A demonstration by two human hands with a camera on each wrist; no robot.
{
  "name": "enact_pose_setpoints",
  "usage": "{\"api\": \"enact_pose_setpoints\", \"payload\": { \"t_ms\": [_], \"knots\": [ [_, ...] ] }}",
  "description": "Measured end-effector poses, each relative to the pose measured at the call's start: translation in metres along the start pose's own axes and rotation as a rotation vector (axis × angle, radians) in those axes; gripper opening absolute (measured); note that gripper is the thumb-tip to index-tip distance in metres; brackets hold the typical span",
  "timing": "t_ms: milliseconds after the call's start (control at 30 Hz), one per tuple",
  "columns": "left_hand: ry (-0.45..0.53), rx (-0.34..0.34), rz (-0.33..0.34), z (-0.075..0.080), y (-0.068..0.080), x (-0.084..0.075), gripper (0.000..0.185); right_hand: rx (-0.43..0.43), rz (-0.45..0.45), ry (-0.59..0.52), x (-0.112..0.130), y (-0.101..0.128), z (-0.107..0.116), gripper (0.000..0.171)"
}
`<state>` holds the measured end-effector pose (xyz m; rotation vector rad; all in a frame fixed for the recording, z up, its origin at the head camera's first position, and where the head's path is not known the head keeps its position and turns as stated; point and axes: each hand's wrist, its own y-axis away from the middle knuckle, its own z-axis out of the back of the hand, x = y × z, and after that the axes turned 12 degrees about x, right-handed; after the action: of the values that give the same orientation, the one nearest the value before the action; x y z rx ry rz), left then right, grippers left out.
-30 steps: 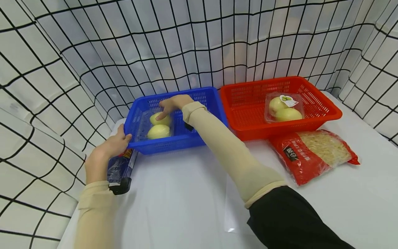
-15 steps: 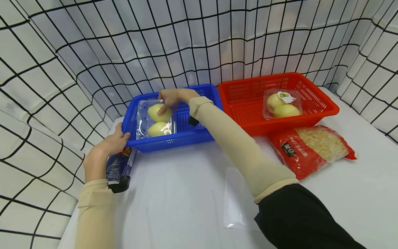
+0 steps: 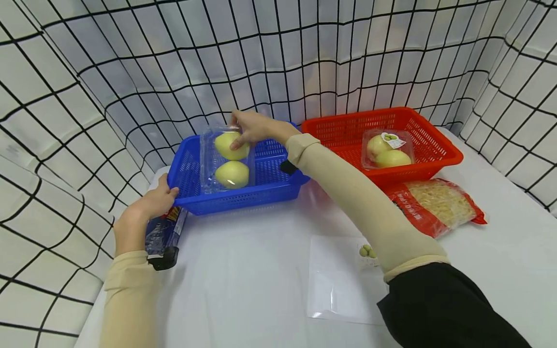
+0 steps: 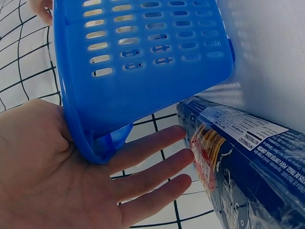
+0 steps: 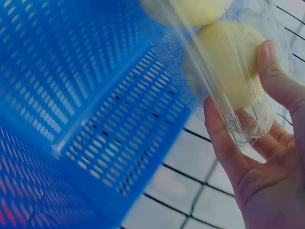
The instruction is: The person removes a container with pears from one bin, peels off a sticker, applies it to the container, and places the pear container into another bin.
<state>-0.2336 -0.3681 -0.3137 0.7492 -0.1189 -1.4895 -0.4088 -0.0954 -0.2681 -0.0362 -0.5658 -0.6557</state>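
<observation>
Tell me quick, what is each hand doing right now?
Left hand: open, fingers straight, palm against the corner of the blue basket.
Right hand: gripping the clear pack of apples, lifted above the basket.

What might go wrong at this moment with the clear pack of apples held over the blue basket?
The right hand pinches only the far end of the clear plastic clamshell of two yellow-green apples, tilted above the blue plastic basket; it might slip or pop open. The left hand merely rests straight fingers on the basket's corner, so a bump may shift it against the dark blue packet.
</observation>
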Motion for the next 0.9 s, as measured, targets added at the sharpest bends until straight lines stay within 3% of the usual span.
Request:
{"api": "enact_pose_setpoints", "payload": {
  "t_ms": [133,300,500,700,900],
  "knots": [
    [-0.002,-0.010,-0.008,0.002,0.000,-0.001,0.069,-0.141,0.041,-0.051,-0.005,0.028,0.018,0.064],
    [-0.013,-0.013,-0.019,0.000,-0.007,-0.007,0.068,-0.303,0.023,-0.098,-0.016,0.086,0.039,0.068],
    [-0.006,-0.003,-0.012,0.000,-0.005,-0.003,0.069,-0.373,-0.053,-0.075,-0.012,0.142,0.043,0.069],
    [0.003,-0.036,-0.030,0.001,-0.005,0.006,0.070,-0.348,-0.045,-0.095,-0.002,0.186,0.031,0.063],
    [0.003,-0.037,-0.049,0.001,-0.006,0.010,0.070,-0.178,0.042,-0.156,0.006,0.229,-0.001,0.055]
  ]
}}
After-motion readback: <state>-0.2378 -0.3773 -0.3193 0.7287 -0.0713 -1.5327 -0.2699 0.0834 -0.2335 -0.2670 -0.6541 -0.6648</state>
